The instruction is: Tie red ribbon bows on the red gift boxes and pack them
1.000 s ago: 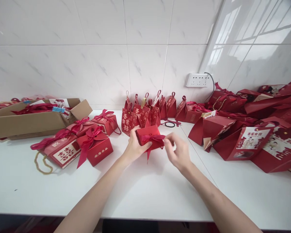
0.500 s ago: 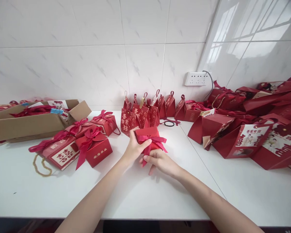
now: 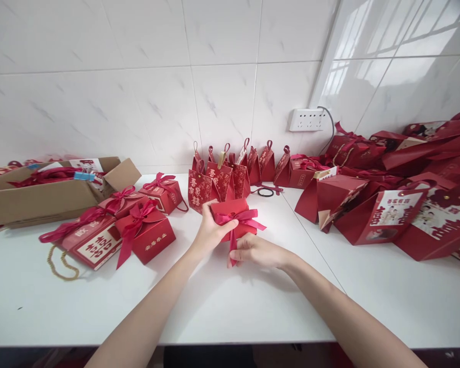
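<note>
A small red gift box point(image 3: 230, 207) with a ribbon tied across its top is held above the white table, near the middle of the view. My left hand point(image 3: 210, 227) grips the box from its left side, the thumb lying over the ribbon knot. A dark pink ribbon point(image 3: 248, 217) has ends spreading to the right and one tail hanging down the front. My right hand point(image 3: 255, 251) pinches that hanging tail between thumb and fingers, just in front of the box. The underside of the box is hidden.
On the left sit several ribboned boxes point(image 3: 147, 236) and an open cardboard carton point(image 3: 42, 202). Behind my hands stand several peaked red boxes point(image 3: 219, 179), with a black ring point(image 3: 265, 192) beside them. Red boxes point(image 3: 379, 217) pile up at right. A power strip point(image 3: 308, 120) hangs on the wall.
My right hand has drawn the ribbon tail slightly downward and its fingers have closed more on it. My left hand keeps its hold on the gift box. The view has shifted slightly.
</note>
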Demonstrator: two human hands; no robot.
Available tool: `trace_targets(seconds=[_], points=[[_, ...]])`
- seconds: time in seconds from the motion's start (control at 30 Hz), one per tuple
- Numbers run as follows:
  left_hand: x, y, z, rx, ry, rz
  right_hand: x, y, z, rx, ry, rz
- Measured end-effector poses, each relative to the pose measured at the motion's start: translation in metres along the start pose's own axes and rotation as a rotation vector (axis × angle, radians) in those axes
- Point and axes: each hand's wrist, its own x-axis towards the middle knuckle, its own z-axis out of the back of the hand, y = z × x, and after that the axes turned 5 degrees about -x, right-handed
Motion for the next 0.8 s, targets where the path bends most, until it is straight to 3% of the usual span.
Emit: trace_targets(seconds=[0.33,0.4,0.5,0.53,0.67,0.73,0.8], points=[[-0.001,-0.002,0.000,0.028,0.006,0.027,0.002,-0.001,-0.002,-0.135,0.078,0.055],[-0.001,-0.003,0.000,0.025,0.010,0.021,-0.006,0.003,0.007,-0.142,0.128,0.059],[-0.001,-0.003,0.000,-0.006,0.025,0.015,-0.029,0.006,0.038,-0.074,0.302,0.045],[-0.001,-0.003,0.000,-0.014,0.031,0.019,-0.037,0.006,0.049,-0.019,0.280,0.038],[0.000,-0.002,0.000,-0.018,0.049,0.026,-0.047,-0.005,0.079,0.032,-0.253,-0.030],[0.000,-0.001,-0.001,-0.011,0.043,0.012,-0.040,-0.010,0.078,-0.012,-0.290,-0.080],[0.000,0.000,-0.001,-0.005,0.034,0.005,-0.030,-0.011,0.071,-0.031,-0.218,-0.084]])
